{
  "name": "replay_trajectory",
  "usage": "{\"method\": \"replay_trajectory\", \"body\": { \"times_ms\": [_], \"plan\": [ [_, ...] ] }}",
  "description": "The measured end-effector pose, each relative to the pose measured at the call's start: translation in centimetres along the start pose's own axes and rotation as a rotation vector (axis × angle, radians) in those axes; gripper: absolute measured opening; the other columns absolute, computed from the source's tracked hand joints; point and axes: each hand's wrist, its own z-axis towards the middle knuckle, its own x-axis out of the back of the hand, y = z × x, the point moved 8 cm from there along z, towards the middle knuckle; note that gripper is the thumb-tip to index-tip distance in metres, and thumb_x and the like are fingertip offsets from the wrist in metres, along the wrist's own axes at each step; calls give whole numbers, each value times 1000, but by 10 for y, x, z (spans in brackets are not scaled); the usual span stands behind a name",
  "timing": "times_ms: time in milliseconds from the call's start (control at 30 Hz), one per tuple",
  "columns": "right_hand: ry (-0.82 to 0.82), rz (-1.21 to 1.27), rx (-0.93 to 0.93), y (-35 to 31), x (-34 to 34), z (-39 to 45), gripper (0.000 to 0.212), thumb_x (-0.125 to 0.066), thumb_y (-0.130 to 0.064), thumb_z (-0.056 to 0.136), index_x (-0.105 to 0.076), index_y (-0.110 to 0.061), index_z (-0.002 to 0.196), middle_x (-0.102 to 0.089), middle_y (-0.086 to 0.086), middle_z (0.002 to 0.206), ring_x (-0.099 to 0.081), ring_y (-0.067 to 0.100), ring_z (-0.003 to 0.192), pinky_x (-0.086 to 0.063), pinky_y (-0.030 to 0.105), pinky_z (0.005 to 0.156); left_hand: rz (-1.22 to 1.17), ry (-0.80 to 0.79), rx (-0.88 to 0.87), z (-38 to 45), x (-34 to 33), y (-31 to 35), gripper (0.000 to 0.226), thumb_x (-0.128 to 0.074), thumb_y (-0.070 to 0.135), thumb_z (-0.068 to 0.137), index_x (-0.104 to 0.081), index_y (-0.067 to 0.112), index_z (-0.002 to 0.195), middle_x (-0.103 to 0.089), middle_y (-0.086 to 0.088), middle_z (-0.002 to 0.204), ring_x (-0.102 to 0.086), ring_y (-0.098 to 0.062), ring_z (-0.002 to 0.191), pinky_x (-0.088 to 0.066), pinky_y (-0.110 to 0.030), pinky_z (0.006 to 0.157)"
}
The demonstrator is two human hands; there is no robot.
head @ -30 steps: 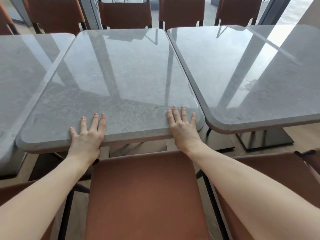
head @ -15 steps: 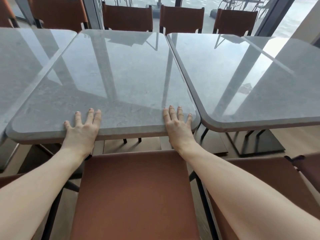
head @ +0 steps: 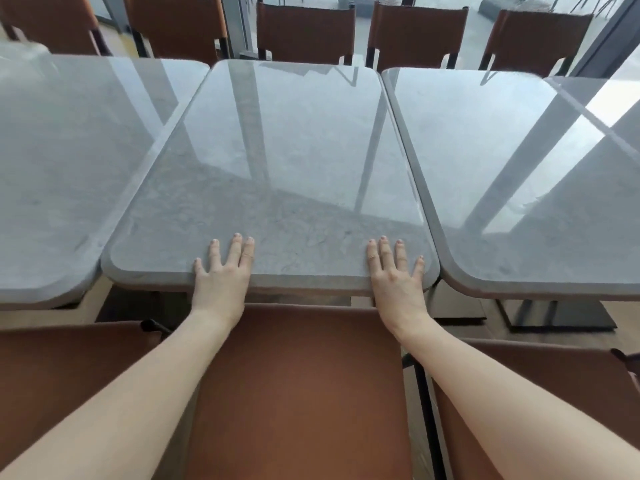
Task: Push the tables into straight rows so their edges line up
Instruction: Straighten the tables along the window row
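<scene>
Three grey stone-topped tables fill the upper two thirds of the frame, side by side. The middle table (head: pixel 284 161) is the one being handled; its long axis runs from the lower centre of the frame up toward the row of brown chairs along the top edge. The left table (head: pixel 65 168) sits tight against it along a seam slanting from lower left to upper centre, and the right table (head: pixel 519 174) lies just beside it across a thin dark gap.

The relation that matters is at the near edges. The middle table's near edge lies a little higher in the frame than those of its two neighbours, so it looks set slightly farther from the person, though the wide lens bends the lines and the offset may be smaller than it seems. At the top of the frame the far edges look roughly level.

Below the tables, a brown chair seat (head: pixel 298 386) fills the lower centre, between the two forearms.

The left hand (head: pixel 221 271) lies flat on the near edge, left of centre, fingers straight and spread. The right hand (head: pixel 394 275) lies flat near the near right corner, fingers likewise extended. Neither grasps anything; both press down on the top. The table lies straight ahead of both hands, each about equally near, so a shove or pull along the long axis seems the likely adjustment.
</scene>
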Motion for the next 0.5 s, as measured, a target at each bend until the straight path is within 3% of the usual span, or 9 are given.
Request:
{"method": "replay_trajectory", "body": {
  "times_ms": [133, 233, 333, 400, 500],
  "plan": [
    [-215, 44, -7, -3, 20, 0, 93, -59, -7, 94, 8, -6, 158, 5, 15, 168, -1, 43, 153, -27, 63, 116, -143, -177, -65, -23, 22, -11, 98, -68, 21, 90, -2, 23, 162, -3, 1, 170, -12, -31, 155, -28, -43, 121],
    [-384, 224, -81, -10, 40, 2, 86, -65, -28, 93, -12, -3, 156, -16, 19, 162, -20, 42, 148, -38, 53, 110, -116, -257, -93, -56, 38, -39, 85, -64, 23, 91, -16, 24, 161, -13, 1, 169, -29, -26, 149, -29, -40, 119],
    [-486, 318, -77, -29, 55, -8, 61, -62, -39, 93, -40, -8, 141, -39, 16, 142, -44, 37, 130, -46, 48, 103, -163, -356, 8, -99, 42, -93, 79, -59, 25, 92, -20, 25, 160, -8, 1, 170, -24, -24, 151, -24, -42, 122],
    [-524, 327, 14, -56, 68, -21, 48, -58, -37, 94, -46, -10, 133, -44, 14, 136, -50, 34, 123, -48, 47, 101, -190, -379, 85, -129, 49, -138, 77, -57, 25, 92, -20, 26, 160, -5, 2, 170, -20, -24, 153, -21, -41, 123],
    [-448, 370, 124, -109, 97, -43, 43, -55, -33, 95, -46, -11, 131, -45, 11, 135, -49, 31, 123, -49, 42, 97, -267, -312, 236, -171, 67, -202, 74, -57, 25, 93, -24, 26, 159, -12, 1, 169, -29, -23, 149, -28, -39, 119]
  ]
}}
